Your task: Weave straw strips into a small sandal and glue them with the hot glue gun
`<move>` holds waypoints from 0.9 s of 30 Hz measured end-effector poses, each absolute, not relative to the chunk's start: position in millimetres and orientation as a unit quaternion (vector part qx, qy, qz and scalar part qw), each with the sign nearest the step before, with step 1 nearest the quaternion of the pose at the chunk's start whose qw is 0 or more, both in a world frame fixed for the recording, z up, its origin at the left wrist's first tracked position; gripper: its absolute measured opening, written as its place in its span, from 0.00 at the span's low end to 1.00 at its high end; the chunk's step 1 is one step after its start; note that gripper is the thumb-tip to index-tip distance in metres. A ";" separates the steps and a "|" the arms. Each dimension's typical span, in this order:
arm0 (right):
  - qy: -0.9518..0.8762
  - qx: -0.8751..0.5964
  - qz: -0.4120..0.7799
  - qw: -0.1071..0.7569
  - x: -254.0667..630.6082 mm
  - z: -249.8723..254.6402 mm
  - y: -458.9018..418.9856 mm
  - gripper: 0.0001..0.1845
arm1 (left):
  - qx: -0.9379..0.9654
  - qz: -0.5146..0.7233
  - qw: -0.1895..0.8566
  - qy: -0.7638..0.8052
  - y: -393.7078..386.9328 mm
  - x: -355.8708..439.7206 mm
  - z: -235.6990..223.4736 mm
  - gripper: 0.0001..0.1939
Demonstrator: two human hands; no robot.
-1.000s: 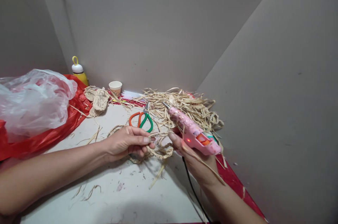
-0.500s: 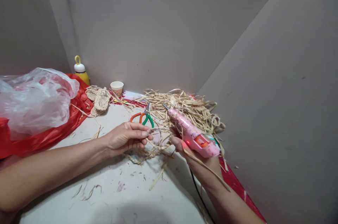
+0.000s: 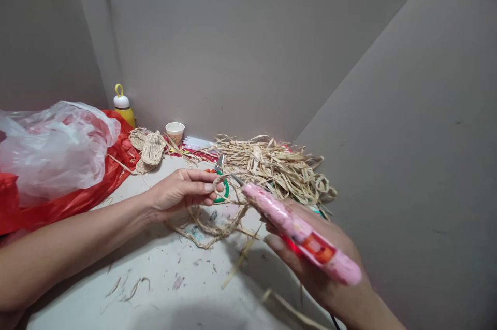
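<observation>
My left hand (image 3: 188,191) pinches the curled end of a braided straw cord (image 3: 233,224), whose loops hang down over the table. My right hand (image 3: 310,247) is wrapped round a pink hot glue gun (image 3: 289,218) with a red light glowing at its side. The metal nozzle points left and lies close to the cord end at my left fingertips; whether it touches I cannot tell. Just behind the left fingers lie green-and-orange-handled pliers or snips (image 3: 220,180), partly hidden by the hand and cord.
A heap of dry straw strips (image 3: 272,161) lies at the back right. Coiled braided straw pieces (image 3: 151,148), a paper cup (image 3: 175,132), white glue sticks (image 3: 197,143) and a yellow bottle (image 3: 123,107) stand along the back. Plastic bags (image 3: 58,148) fill the left side. Straw scraps litter the white table (image 3: 163,273).
The glue gun has come nearer, its nozzle shifting left and down to the cord end at my left fingers. The cord's loops show more openly, and my left hand has risen slightly.
</observation>
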State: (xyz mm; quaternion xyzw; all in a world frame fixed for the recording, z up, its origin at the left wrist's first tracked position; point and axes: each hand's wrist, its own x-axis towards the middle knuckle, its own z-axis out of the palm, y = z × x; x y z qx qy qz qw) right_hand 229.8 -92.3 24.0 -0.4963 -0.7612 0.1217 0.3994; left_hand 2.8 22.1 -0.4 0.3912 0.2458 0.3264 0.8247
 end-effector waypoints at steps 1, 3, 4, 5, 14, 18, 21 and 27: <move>-0.787 -0.480 0.097 0.375 227.0 25.3 -91.8 0.07 | 0.396 0.326 0.822 0.246 22.2 1.9 0.2 0.10; -0.818 -0.457 0.056 0.346 223.5 25.1 -90.5 0.05 | 0.404 0.325 0.817 0.253 22.3 0.8 1.5 0.11; -0.823 -0.453 0.046 0.340 222.8 24.2 -89.9 0.05 | 0.408 0.325 0.814 0.257 22.2 0.6 2.3 0.12; -0.827 -0.450 0.040 0.335 222.5 23.1 -89.4 0.05 | 0.411 0.326 0.811 0.260 22.0 0.6 3.1 0.13; -0.835 -0.430 0.039 0.343 220.8 20.2 -89.5 0.09 | 0.424 0.349 0.799 0.245 21.9 3.6 4.7 0.14; -0.835 -0.421 0.032 0.353 218.2 20.7 -88.8 0.12 | 0.422 0.340 0.801 0.254 23.1 3.6 3.5 0.16; -0.838 -0.423 0.025 0.345 218.1 20.3 -88.5 0.10 | 0.420 0.329 0.806 0.255 23.2 3.6 2.8 0.15; -0.836 -0.426 0.014 0.346 220.3 17.7 -88.4 0.11 | 0.420 0.320 0.810 0.256 22.4 3.0 1.9 0.13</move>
